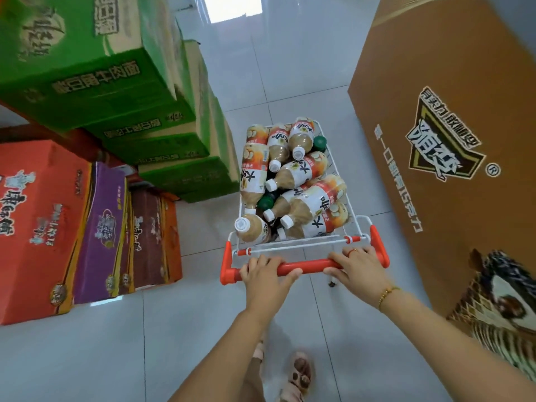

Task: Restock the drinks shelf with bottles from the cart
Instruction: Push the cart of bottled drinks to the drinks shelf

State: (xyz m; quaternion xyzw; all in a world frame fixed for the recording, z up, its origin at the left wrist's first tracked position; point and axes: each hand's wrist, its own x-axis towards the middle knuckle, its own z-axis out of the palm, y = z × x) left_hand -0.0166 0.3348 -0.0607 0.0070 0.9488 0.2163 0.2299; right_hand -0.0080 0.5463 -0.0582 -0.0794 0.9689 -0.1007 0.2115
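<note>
While both hands wrap the cart's red handle (307,266), the left hand (262,274) near its left end and the right hand (358,266) near its right end with fingers curled over the bar, no bottle is held yet. The drinks shelf is not in view, so this looks like the approach stage. The small wire cart (295,245) stands on the tiled floor (290,68) in a passage between stacked green cartons (116,82) on the left and a tall brown carton (435,111) on the right. The bottles (295,175), brown drink with white caps and orange-and-white labels, lie loose in a heap that fills the basket from its far edge to its near edge. A few dark bottles with green caps (319,143) are buried among them. One bottle (252,229) at the near left corner sits high, cap towards the handle. The likeliest trouble is a bump: the cart's left edge is close to the green stack, and clipping a carton corner could jolt the heap so that a top bottle rolls over the low rim. A sharp turn or sudden stop could do the same, since nothing pins the pile.
</note>
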